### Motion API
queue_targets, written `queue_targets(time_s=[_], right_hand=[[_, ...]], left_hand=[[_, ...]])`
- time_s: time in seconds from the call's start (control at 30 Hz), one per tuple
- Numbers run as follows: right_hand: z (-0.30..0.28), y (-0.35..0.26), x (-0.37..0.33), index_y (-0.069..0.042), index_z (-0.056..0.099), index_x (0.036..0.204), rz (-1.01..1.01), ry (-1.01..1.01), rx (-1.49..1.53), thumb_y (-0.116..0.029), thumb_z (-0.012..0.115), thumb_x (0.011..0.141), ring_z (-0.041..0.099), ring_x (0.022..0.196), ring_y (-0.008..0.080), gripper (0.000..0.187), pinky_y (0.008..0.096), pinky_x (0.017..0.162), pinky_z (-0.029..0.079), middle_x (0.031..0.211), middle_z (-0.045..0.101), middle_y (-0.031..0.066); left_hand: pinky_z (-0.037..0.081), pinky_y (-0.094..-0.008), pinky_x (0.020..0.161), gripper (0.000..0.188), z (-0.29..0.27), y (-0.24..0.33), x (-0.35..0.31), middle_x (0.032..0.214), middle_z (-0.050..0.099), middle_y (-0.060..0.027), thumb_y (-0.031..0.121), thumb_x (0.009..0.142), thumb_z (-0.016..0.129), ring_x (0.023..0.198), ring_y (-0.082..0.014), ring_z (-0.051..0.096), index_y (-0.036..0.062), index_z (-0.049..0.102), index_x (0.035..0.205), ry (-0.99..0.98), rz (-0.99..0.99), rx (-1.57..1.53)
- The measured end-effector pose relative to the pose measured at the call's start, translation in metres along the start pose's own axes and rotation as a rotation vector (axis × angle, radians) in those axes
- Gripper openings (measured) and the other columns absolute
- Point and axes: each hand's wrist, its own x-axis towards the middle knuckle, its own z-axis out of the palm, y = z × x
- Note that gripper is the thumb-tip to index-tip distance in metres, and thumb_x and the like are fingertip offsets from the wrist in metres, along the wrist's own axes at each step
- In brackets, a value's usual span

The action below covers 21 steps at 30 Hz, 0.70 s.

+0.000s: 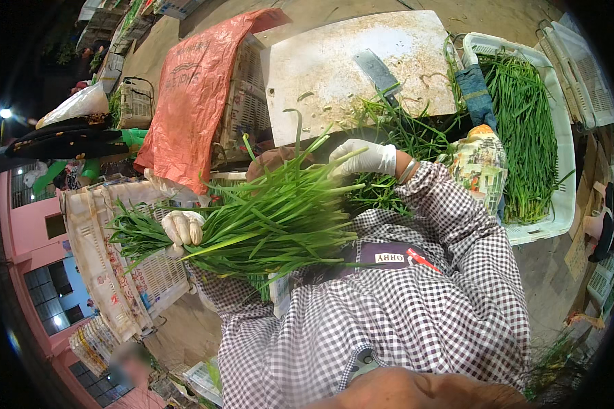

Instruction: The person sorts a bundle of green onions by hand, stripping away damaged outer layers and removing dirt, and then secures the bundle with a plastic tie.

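Observation:
My left hand (183, 228), in a white glove, grips a thick bunch of long green chives (266, 218) near its leafy tips. The bunch lies across my front, level with my chest. My right hand (366, 157), also in a white glove, rests on the bunch's far end, fingers closed around some stalks. More loose chives (389, 129) lie just beyond it, at the near edge of a worn white cutting board (320, 68). Both sleeves are black-and-white check.
A cleaver (381, 72) lies on the board. To the right a white plastic crate (559, 204) is full of chives. An orange sack (191, 102) drapes over stacked crates at the left. An empty white crate (102, 266) stands at my left side.

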Motion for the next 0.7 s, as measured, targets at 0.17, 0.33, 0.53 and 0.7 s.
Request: queue_targets(time_s=[0.17, 0.33, 0.53, 0.7], right_hand=[[0.012, -0.004, -0.011, -0.002, 0.065, 0.096, -0.051, 0.034, -0.317, -0.027, 0.066, 0.085, 0.062, 0.077, 0.0219, 0.026, 0.0332, 0.068, 0.049, 0.086, 0.066, 0.0105], [0.027, 0.013, -0.021, -0.005, 0.059, 0.081, -0.253, 0.224, -0.779, -0.024, 0.063, 0.082, 0.059, 0.076, 0.032, 0.02, 0.0397, 0.067, 0.047, 0.081, 0.06, 0.0127], [-0.012, 0.065, -0.019, -0.007, 0.065, 0.091, 0.249, 0.28, -1.085, -0.017, 0.061, 0.078, 0.064, 0.078, 0.0332, 0.018, 0.0394, 0.069, 0.052, 0.079, 0.064, 0.0157], [-0.007, 0.051, -0.009, -0.007, 0.058, 0.122, -0.074, 0.375, -0.142, -0.015, 0.069, 0.079, 0.058, 0.107, 0.0231, 0.045, 0.0324, 0.092, 0.046, 0.114, 0.062, 0.0128]], left_hand=[[0.047, -0.0365, 0.058, 0.012, 0.0, 0.0, 0.01, 0.075, 0.055, -0.0136, 0.001, 0.081, 0.068, 0.068, -0.0245, 0.052, -0.0022, 0.057, 0.077, 0.002, -0.032, 0.017], [0.048, -0.033, 0.056, 0.015, 0.006, -0.005, 0.013, 0.074, 0.055, -0.0154, -0.001, 0.08, 0.068, 0.061, -0.0229, 0.053, -0.0061, 0.054, 0.083, 0.064, 0.014, 0.037], [0.045, -0.0376, 0.073, 0.014, 0.001, 0.001, -0.009, 0.085, 0.053, -0.0103, 0.0, 0.082, 0.066, 0.077, -0.0215, 0.051, -0.0004, 0.053, 0.086, 0.003, -0.009, 0.018], [0.046, -0.0393, 0.072, 0.015, 0.008, 0.003, -0.011, 0.083, 0.055, -0.008, 0.002, 0.081, 0.068, 0.073, -0.0194, 0.053, 0.002, 0.054, 0.085, 0.132, -0.02, 0.085]])
